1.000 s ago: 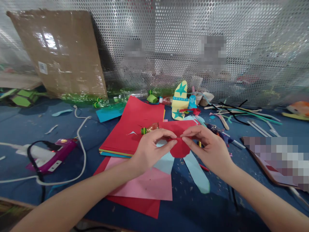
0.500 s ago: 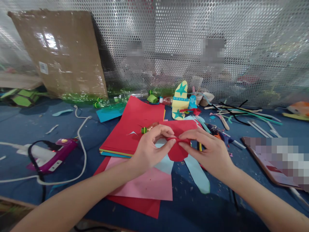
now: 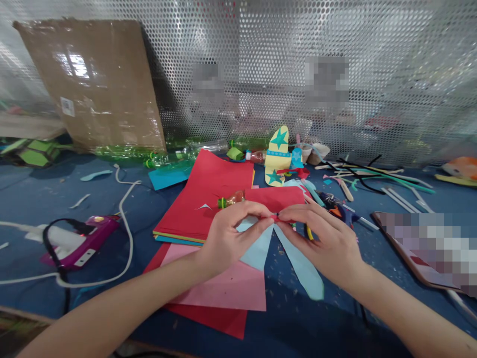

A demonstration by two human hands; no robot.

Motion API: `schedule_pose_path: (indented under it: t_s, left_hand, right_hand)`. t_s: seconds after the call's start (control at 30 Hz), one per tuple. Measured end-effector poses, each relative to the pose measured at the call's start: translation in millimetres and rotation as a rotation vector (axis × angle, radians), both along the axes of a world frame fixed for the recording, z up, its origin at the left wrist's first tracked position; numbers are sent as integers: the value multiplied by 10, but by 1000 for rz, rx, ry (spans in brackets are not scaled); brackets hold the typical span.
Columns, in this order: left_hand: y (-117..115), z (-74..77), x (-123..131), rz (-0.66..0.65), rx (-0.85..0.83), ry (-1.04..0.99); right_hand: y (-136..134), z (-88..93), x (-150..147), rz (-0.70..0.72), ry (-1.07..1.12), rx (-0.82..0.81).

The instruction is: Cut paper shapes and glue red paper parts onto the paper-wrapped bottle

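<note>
Between my two hands is a small red paper piece (image 3: 275,217), seen almost edge-on and mostly covered by fingers. My left hand (image 3: 233,236) pinches its left side with thumb and fingers. On the other side, my right hand (image 3: 326,233) is closed on it in the same way. Just behind them lies a bottle (image 3: 235,198) with a green cap, and red paper (image 3: 278,195) lies at its right. Light blue paper strips (image 3: 303,268) spread out below the hands. A pink sheet (image 3: 223,288) and a stack of red paper (image 3: 194,209) lie to the left.
A purple power strip (image 3: 87,241) with a white cable (image 3: 130,233) sits at left. To the right are a phone or tablet (image 3: 417,253), a glue gun (image 3: 345,214) and scattered strips (image 3: 372,174). Behind stand a yellow paper rocket shape (image 3: 278,156), cardboard (image 3: 100,84) and perforated metal (image 3: 261,49).
The red paper piece showed a broad rounded face hanging below the fingers; now it is turned or folded to a thin edge. Both hands stay nearly in place.
</note>
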State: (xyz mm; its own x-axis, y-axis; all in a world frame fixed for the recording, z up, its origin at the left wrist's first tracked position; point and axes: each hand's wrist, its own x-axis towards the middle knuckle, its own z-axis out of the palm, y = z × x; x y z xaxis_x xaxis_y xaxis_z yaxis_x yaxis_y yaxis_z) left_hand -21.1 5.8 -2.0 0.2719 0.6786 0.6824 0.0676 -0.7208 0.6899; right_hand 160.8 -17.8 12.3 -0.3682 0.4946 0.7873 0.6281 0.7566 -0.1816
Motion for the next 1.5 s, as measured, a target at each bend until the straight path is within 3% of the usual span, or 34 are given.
schedule_pose_path:
  t_s: [0.13, 0.27, 0.67, 0.9, 1.17, 1.37, 1.5]
  left_hand:
    - [33, 45, -48, 17, 286, 126]
    - [47, 80, -97, 20, 468, 204]
    - [-73, 357, -198, 141, 1068, 413]
    - [12, 343, -199, 191, 1364, 384]
    - [128, 196, -263, 113, 1426, 434]
    - [148, 200, -288, -90, 1084, 459]
    - [129, 273, -276, -46, 1041, 450]
  right_hand:
    - [-18, 17, 39, -41, -103, 138]
    - [-35, 40, 100, -25, -190, 248]
    - [-150, 141, 205, 140, -268, 300]
    - [-87, 164, 181, 137, -304, 355]
    - [-20, 117, 200, 168, -319, 293]
    - [7, 147, 150, 241, -165, 48]
    - [-16, 154, 113, 225, -140, 17]
